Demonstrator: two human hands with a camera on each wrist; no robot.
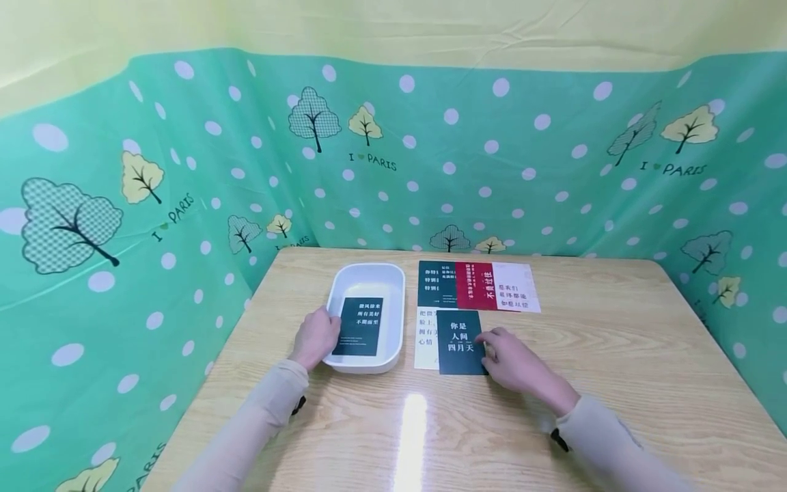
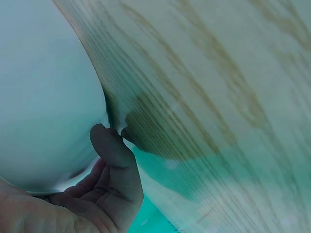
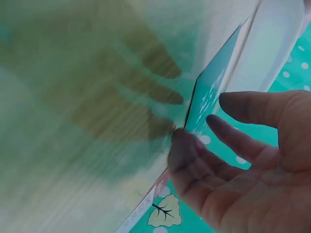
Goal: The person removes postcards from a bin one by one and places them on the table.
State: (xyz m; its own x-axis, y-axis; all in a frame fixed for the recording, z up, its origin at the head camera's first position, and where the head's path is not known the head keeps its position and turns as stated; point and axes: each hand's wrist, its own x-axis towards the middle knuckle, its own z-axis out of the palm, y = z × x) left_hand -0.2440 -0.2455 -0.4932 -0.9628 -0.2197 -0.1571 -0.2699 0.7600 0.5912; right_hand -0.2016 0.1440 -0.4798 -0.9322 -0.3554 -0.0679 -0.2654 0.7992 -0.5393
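My left hand [image 1: 316, 337] grips the left rim of a white plastic basin [image 1: 396, 307]; the left wrist view shows its fingers curled at the basin wall [image 2: 43, 97]. Flat inside the basin lies a dark green card [image 1: 359, 335] with white writing. With its fingertips, my right hand [image 1: 515, 359] touches the right edge of another dark green card [image 1: 458, 342], which partly covers a cream card [image 1: 425, 342]. In the right wrist view, the thumb of my right hand [image 3: 243, 145] stands apart from the fingers beside the card [image 3: 209, 92].
Behind the front cards lies an overlapping row: dark green cards [image 1: 430, 294], red cards [image 1: 476, 294] and a pale pink card [image 1: 516, 273]. The wooden table [image 1: 590, 321] meets a green dotted curtain [image 1: 467, 157] at its back and sides.
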